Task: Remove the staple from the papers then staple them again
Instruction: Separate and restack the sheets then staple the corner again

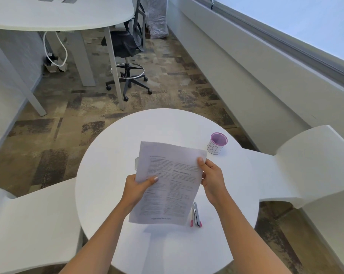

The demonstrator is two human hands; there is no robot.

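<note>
Head view: white printed papers (167, 182) held above the round white counter (236, 184), pinched at opposite edges by the fingers of left hand (136, 186) and right hand (211, 178). A slim pink-and-grey tool (195, 215) lies on the counter at 5 o'clock, long axis 12-to-6, nearer the right hand.

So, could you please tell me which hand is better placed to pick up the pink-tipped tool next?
Probably the right hand: the pink-tipped tool lies on the table close beside it, right of the papers. The left hand grips the papers' left edge and could hold them alone.
</note>
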